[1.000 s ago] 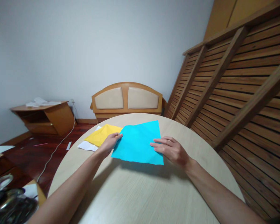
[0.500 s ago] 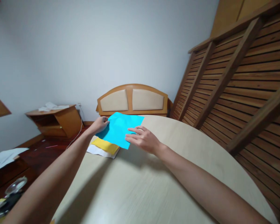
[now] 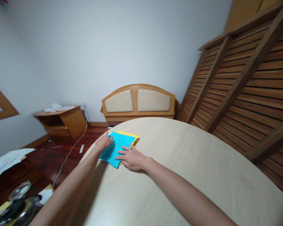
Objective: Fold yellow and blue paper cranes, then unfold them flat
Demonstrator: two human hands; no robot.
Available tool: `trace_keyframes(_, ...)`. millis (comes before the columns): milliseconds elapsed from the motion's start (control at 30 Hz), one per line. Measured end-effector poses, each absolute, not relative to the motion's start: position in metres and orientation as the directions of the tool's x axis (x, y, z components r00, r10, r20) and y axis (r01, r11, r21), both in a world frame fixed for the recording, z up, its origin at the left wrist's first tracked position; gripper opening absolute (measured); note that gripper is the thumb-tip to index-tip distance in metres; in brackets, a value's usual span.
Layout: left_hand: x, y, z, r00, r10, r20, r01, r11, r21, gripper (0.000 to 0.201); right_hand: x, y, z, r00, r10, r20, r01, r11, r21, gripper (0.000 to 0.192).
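Observation:
A bright blue sheet, perhaps paper or thin cloth, lies on a pale round table. Beneath it a yellow sheet shows along the far and right edges. Bits of white peek out at the left and near edges of the stack. My right hand rests flat on the right part of the blue sheet, fingers spread. At the sheet's left edge is my left hand, thumb and a finger apart, touching the blue surface; its other fingers are partly hidden.
Behind the table stands a headboard. Wooden slats lean along the right wall. A small cabinet with white papers stands left, a cable on the floor. At lower left is a kettle-like item.
The blue sheet has come down from above the table onto the yellow and white sheets. Both hands lowered with it, and my right hand now lies flat on it. The view shifted slightly.

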State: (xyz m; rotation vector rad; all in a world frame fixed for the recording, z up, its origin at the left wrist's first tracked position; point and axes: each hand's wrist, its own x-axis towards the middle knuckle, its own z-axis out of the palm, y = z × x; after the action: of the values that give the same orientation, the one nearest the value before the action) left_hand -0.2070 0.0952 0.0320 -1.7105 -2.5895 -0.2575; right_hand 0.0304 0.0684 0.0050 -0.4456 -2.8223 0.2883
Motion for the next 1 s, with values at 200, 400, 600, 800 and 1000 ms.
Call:
trace_keyframes(200,-0.210,0.101,0.025,-0.455,0.889,0.052,0.882,0.442,0.162,0.062,0.032,0.068,0.005,-0.645,0.754,0.125,0.532,0.560,-0.636,0.088)
trace_keyframes(400,-0.205,0.095,0.023,-0.425,0.900,0.099,0.902,0.410,0.137,0.055,-0.002,0.076,0.002,-0.596,0.802,0.034,0.537,0.430,-0.726,0.099)
trace_keyframes(600,-0.184,0.087,0.030,-0.387,0.893,0.228,0.921,0.386,0.052,0.060,0.006,0.088,0.005,-0.720,0.683,0.123,0.402,0.555,-0.728,0.084)
trace_keyframes(800,-0.128,0.082,0.010,-0.137,0.984,0.117,0.990,0.131,0.051,0.074,0.073,0.102,0.009,-0.643,0.735,0.212,0.486,0.607,-0.629,0.061)
trace_keyframes(1000,-0.129,0.084,-0.009,-0.210,0.977,0.040,0.977,0.208,0.056,0.065,0.179,0.108,-0.004,-0.513,0.846,0.144,0.736,0.520,-0.434,0.059)
